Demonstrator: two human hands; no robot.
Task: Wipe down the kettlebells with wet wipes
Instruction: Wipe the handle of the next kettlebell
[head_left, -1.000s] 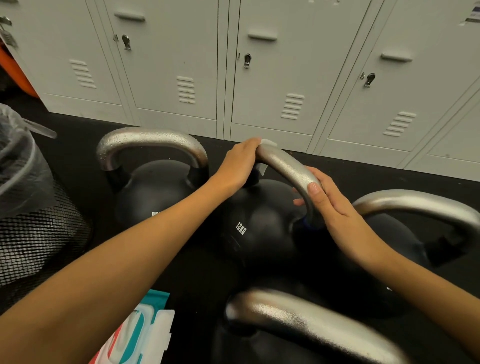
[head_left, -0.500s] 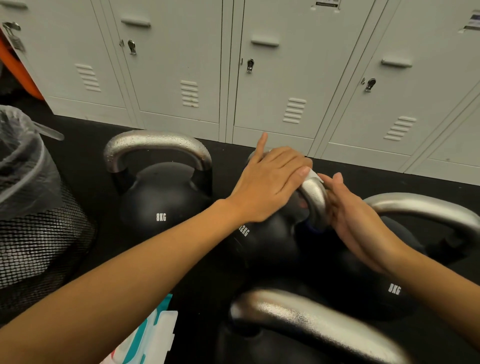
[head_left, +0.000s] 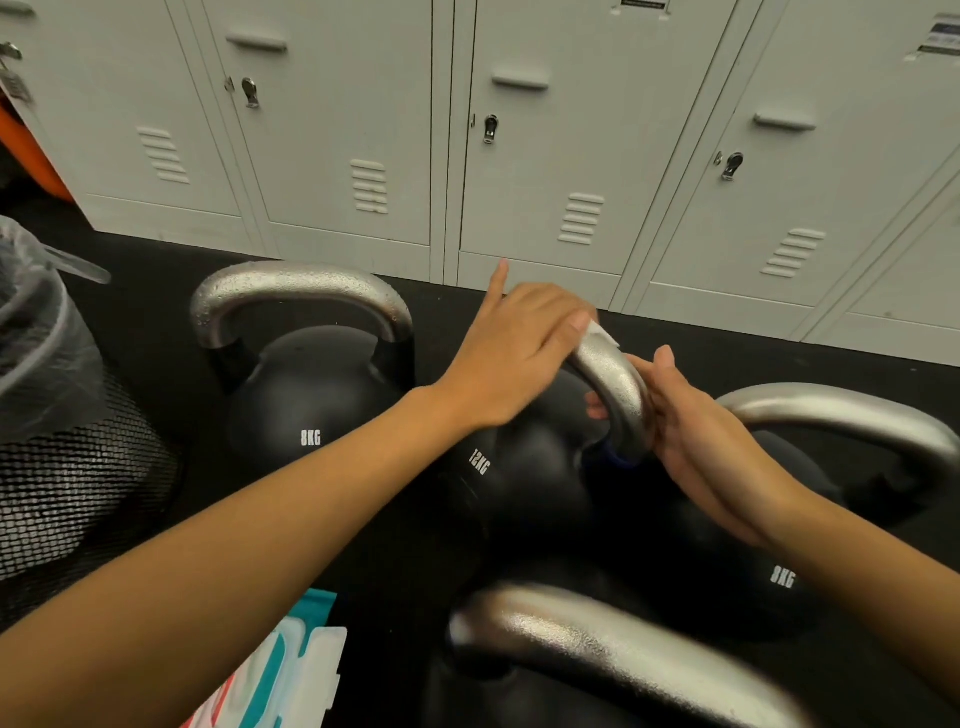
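White lettering "8KG" is showing on the black left kettlebell (head_left: 310, 410). Just right of it, "12KG" is showing, tilted, on the middle kettlebell (head_left: 524, 467). Right of that one, another "8KG" is showing on the right kettlebell (head_left: 748, 587). Behind them, stickers (head_left: 943, 39) on the lockers (head_left: 337, 104) are too small to read.
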